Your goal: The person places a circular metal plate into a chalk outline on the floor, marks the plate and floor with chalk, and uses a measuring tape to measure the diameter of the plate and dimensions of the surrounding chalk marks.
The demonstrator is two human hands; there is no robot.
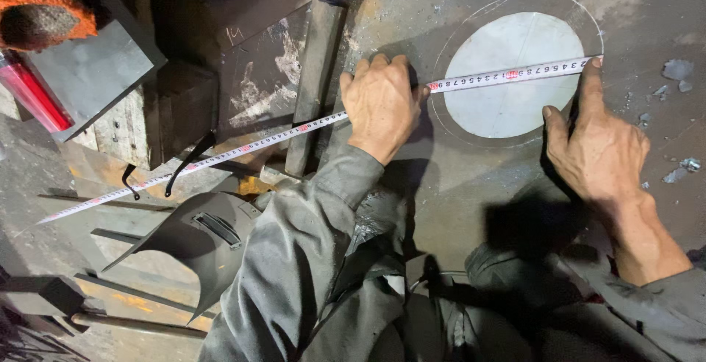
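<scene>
Both hands, left hand [381, 101] and right hand [596, 145], press white tape measure [507, 75] across grey disc [515, 101].

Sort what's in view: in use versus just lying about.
In use: tape, stretched across the disc on the plate; left hand and right hand press it down.
Lying about: welding mask, bar, glove, scraps.

Left hand [381, 101] is pressing a tape measure [507, 75] onto a steel plate [456, 193]; right hand [599, 149] is pinning its end beyond a grey disc [507, 105].
</scene>
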